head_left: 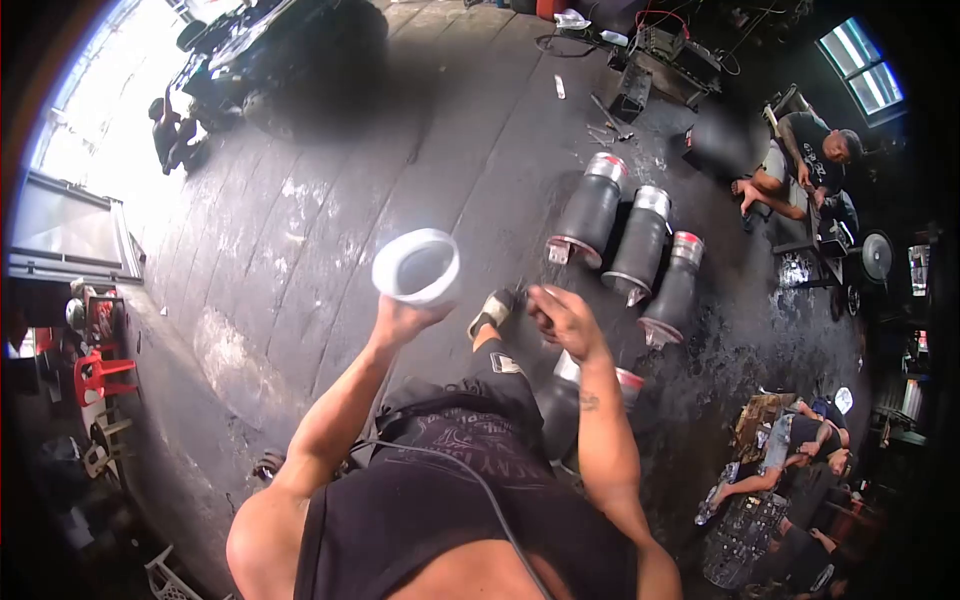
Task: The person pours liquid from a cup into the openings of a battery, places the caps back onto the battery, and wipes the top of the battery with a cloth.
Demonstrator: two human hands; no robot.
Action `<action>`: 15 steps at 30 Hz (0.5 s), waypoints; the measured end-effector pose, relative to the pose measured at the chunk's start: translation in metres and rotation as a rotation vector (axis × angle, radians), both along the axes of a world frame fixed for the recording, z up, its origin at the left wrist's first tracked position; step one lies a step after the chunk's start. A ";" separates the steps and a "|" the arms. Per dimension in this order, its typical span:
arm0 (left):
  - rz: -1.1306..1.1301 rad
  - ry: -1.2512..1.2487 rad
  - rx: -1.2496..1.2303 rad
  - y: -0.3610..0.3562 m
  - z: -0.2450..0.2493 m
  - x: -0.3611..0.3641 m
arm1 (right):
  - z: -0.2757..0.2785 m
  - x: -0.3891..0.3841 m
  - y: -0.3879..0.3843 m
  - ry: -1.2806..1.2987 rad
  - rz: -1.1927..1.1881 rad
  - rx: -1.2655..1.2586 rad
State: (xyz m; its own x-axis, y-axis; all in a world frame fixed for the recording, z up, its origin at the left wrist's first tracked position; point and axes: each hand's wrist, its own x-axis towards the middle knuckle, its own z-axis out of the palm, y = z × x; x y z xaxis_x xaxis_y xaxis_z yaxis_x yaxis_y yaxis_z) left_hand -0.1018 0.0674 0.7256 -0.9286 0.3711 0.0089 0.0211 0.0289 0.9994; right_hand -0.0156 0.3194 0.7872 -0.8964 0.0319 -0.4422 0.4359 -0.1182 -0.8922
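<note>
My left hand is closed around the lower side of a white round container, tilted with its wide mouth up; its inside looks grey. To the right, my right hand has its fingers curled together; what they pinch, if anything, is too small to name. Three black cylinders like air springs, with silver ends and reddish plates, stand on the floor just beyond that hand. More such cylinders are partly hidden under my right forearm. My shoe shows between the hands.
A person sits at the right, near a fan. Another person sits lower right beside scattered parts. Tools lie on the dark floor. At the left are a red chair and, farther up, a dark vehicle.
</note>
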 end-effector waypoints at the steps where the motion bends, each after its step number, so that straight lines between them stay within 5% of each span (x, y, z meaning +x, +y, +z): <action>1: 0.016 -0.047 0.002 0.005 0.008 -0.010 | -0.014 0.003 0.026 -0.071 -0.070 0.040; 8: 0.050 -0.021 -0.005 0.044 0.046 -0.106 | -0.126 0.049 0.155 -0.346 -0.301 0.451; 15: 0.092 0.006 -0.181 0.081 0.046 -0.201 | -0.163 -0.001 0.188 -0.335 -0.443 0.353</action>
